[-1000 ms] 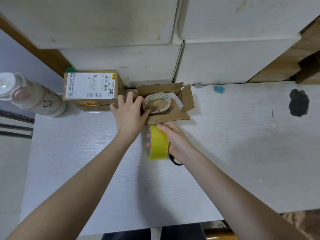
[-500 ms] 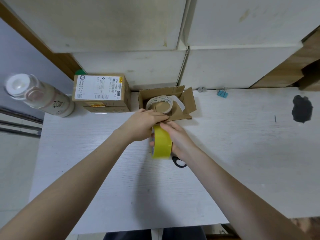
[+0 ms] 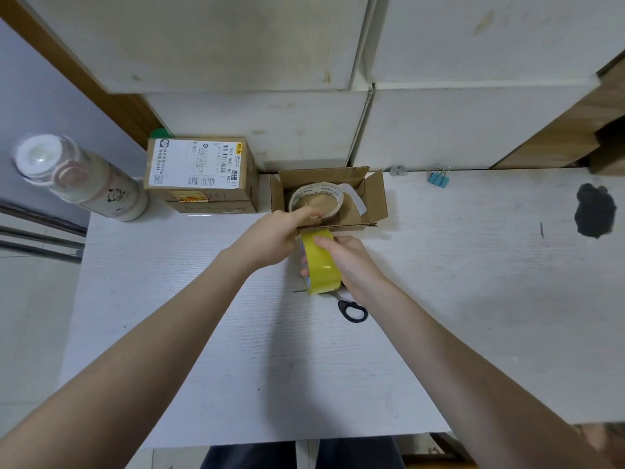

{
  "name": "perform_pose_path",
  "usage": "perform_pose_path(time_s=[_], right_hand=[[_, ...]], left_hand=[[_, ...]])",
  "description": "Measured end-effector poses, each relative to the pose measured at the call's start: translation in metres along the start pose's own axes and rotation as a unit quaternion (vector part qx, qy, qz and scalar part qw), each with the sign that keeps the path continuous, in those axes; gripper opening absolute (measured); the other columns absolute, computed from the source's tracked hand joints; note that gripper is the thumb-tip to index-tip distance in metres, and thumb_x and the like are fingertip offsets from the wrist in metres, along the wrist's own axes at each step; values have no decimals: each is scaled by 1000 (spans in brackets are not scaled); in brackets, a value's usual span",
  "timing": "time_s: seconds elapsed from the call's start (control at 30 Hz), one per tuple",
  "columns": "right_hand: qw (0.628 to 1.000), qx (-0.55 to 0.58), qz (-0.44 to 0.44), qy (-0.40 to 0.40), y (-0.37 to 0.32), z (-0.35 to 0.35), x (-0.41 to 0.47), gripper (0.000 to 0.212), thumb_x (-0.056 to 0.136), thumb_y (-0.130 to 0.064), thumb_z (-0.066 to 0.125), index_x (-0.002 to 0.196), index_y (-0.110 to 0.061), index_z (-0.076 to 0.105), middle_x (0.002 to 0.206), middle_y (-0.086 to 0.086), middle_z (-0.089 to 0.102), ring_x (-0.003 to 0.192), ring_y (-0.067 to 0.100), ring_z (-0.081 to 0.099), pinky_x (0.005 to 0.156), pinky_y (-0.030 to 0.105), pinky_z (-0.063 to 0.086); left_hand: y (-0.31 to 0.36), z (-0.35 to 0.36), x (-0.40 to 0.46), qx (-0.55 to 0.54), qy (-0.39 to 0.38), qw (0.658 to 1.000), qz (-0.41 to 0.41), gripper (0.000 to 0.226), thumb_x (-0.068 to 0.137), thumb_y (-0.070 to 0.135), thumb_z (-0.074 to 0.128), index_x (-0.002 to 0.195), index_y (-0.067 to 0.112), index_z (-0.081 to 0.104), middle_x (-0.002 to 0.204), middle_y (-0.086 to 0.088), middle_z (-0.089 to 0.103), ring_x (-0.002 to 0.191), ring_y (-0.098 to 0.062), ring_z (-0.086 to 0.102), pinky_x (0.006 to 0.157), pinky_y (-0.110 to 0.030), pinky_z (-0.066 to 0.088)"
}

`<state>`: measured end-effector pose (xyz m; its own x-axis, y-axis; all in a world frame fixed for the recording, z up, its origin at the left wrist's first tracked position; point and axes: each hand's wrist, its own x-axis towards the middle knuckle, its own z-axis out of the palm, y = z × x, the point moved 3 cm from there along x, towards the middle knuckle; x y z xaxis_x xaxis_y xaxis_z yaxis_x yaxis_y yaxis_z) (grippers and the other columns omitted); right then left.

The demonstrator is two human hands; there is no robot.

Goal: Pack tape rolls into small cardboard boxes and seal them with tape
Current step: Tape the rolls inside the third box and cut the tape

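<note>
Head view: the left hand (image 3: 270,236), which a second before lay flat over the left flap of the small open brown cardboard box (image 3: 324,198), had drawn back toward six o'clock and now pinched at the box's near edge, apparently on the loose end of tape. The right hand (image 3: 351,262) stayed clamped around the yellow roll of packing tape (image 3: 319,264), held upright just at six o'clock of the box. Inside the box lay the pale printed tape roll (image 3: 316,201), flaps still open. Black-handled scissors (image 3: 351,309) rested on the white counter (image 3: 473,282) at six o'clock of the yellow roll. Packing looked finished; sealing seemed to be starting, though the flaps were not yet folded.
</note>
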<state>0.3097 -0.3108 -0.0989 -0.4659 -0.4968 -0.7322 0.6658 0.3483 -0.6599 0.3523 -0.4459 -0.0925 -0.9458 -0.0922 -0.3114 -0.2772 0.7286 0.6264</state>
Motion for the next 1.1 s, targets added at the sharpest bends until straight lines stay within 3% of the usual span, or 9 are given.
perform_pose_path(time_s=[0.1, 0.3, 0.47, 0.57, 0.67, 0.77, 0.9, 1.03, 1.1], right_hand=[[1000, -17, -9, -7, -4, 1, 1, 22, 97, -19, 52, 99, 0, 64, 77, 14, 68, 60, 27, 66, 71, 42, 55], [999, -33, 18, 10, -5, 6, 9, 17, 98, -20, 52, 93, -9, 63, 73, 9, 70, 62, 28, 68, 73, 46, 56], [1000, -17, -3, 23, -3, 9, 16, 19, 98, -17, 53, 98, -2, 65, 74, 11, 70, 57, 25, 68, 63, 39, 58], [1000, -5, -12, 7, -4, 7, 15, 19, 98, -15, 51, 95, -3, 66, 70, 9, 71, 56, 22, 69, 59, 35, 59], [1000, 4, -8, 4, -4, 8, 14, 20, 100, -13, 46, 101, 1, 61, 77, 15, 68, 55, 22, 68, 58, 34, 58], [999, 29, 12, 17, -3, 9, 14, 23, 100, -14, 45, 110, 4, 55, 76, 17, 67, 53, 24, 67, 60, 38, 57], [988, 131, 74, 29, -3, 8, 15, 24, 96, -17, 38, 90, -6, 59, 59, 12, 68, 58, 27, 66, 68, 45, 56], [993, 71, 94, -4, -4, 7, 12, 26, 84, -7, 41, 103, -4, 57, 69, 13, 68, 63, 29, 67, 83, 50, 53], [997, 20, 72, -16, -4, 7, 9, 30, 80, -1, 45, 109, -3, 54, 67, 12, 68, 58, 27, 69, 63, 37, 58]], left_hand=[[0, -2, 1, -18, -1, 1000, 2, 60, 82, -13, 36, 132, 19, 46, 125, -9, 63, 115, -32, 57, 89, -45, 48], [0, -6, 1, -51, 10, 999, 11, 55, 78, -17, 37, 117, 16, 56, 120, -1, 65, 116, -23, 58, 91, -43, 48], [2, -5, 0, -94, -2, 995, -34, 47, 82, -1, 45, 123, 18, 60, 127, 2, 62, 122, -11, 54, 103, -27, 42], [8, -4, 0, -30, 49, 998, -27, 31, 97, 21, 47, 125, 20, 62, 117, 1, 68, 104, -18, 62, 88, -25, 44], [15, -3, 0, -16, 97, 995, -17, 29, 98, 26, 49, 120, 17, 66, 107, -5, 72, 91, -25, 66, 77, -26, 45], [19, -2, 4, -17, 93, 995, -22, 29, 98, 26, 48, 122, 20, 65, 106, -7, 71, 89, -27, 65, 76, -31, 49], [20, 3, 6, 21, 64, 998, -19, 31, 100, 27, 44, 124, 21, 63, 110, -7, 69, 99, -27, 62, 82, -40, 49], [15, 6, 1, 37, 72, 996, -26, 32, 99, 26, 43, 124, 20, 62, 109, -9, 69, 101, -29, 61, 80, -41, 50], [14, 7, 3, 69, 85, 993, -45, 30, 99, 27, 44, 121, 20, 63, 106, -12, 69, 99, -33, 61, 78, -39, 50]])
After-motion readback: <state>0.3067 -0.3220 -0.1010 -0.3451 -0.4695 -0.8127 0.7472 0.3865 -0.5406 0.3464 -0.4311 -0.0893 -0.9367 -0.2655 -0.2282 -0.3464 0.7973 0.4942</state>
